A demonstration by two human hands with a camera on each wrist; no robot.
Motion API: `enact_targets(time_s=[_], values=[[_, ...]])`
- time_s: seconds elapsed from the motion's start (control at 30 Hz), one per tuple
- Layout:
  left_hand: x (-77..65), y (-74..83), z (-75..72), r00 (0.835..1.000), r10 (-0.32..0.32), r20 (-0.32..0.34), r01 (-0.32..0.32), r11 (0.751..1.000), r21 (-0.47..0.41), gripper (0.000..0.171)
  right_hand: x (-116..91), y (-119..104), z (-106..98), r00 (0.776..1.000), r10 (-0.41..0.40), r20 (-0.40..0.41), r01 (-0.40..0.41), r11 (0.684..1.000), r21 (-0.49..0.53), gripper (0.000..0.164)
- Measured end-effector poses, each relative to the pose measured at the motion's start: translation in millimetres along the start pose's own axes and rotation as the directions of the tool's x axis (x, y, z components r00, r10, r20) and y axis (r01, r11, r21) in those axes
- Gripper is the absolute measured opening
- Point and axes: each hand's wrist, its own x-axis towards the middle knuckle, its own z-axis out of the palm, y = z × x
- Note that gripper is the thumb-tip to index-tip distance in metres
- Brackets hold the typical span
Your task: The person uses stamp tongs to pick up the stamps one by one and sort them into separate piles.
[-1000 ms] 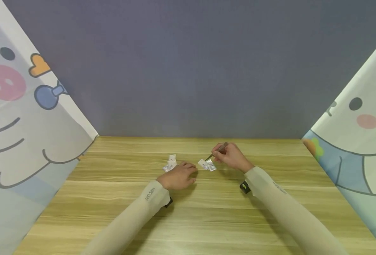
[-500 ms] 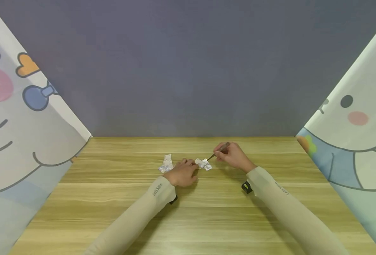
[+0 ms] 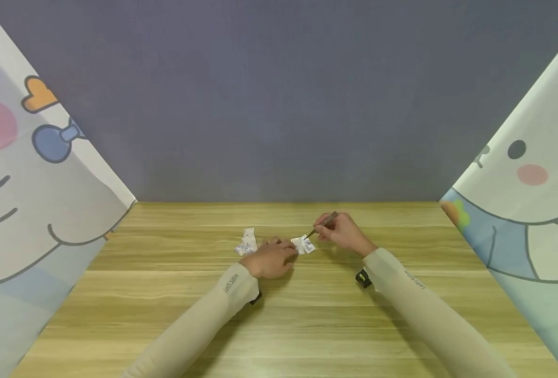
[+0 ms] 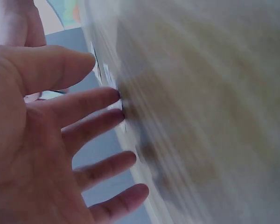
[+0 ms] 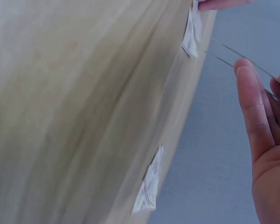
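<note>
My right hand (image 3: 347,233) pinches a pair of dark tweezers (image 3: 323,224), tips pointing down-left at the small white and silver pieces (image 3: 309,245) on the table. In the right wrist view the two tweezer arms (image 5: 235,58) stand apart, with nothing visible between them. My left hand (image 3: 270,259) lies palm down with fingers spread, its fingertips at the left edge of those pieces. The left wrist view shows its fingers (image 4: 107,165) extended and holding nothing. Another small group of similar white and silver pieces (image 3: 248,241) lies behind and left of my left hand.
A wood-grain table (image 3: 307,325) runs to a grey back panel (image 3: 279,105). Side panels with cartoon prints (image 3: 71,210) flank it. A dark device (image 3: 363,278) sits under the right wrist, and a similar one (image 3: 256,297) under the left.
My left hand has moved slightly right and its fingertips now overlap the left edge of the pieces. The pieces there sit closer together. The tweezers stay over them in the right hand.
</note>
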Motion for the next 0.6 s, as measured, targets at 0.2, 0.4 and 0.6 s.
enact_targets(time_s=[0.2, 0.4, 0.6], values=[[-4.7, -0.4, -2.1, 1.000, 0.016, -0.004, -0.016, 1.000, -0.025, 0.042, 2.9, 4.2, 4.5, 1.000, 0.019, 0.009, -0.019, 1.000, -0.018, 0.017], [-9.6, -1.3, -1.0, 0.999, 0.040, -0.006, -0.040, 0.999, -0.021, 0.039, 2.0, 6.5, 5.1, 0.999, 0.036, 0.007, -0.036, 0.999, -0.029, 0.018], [-11.7, -0.9, 0.4, 1.000, 0.030, -0.007, -0.030, 0.999, -0.022, 0.039, 2.2, 4.9, 11.2, 0.999, 0.029, 0.035, -0.030, 1.000, 0.010, 0.019]])
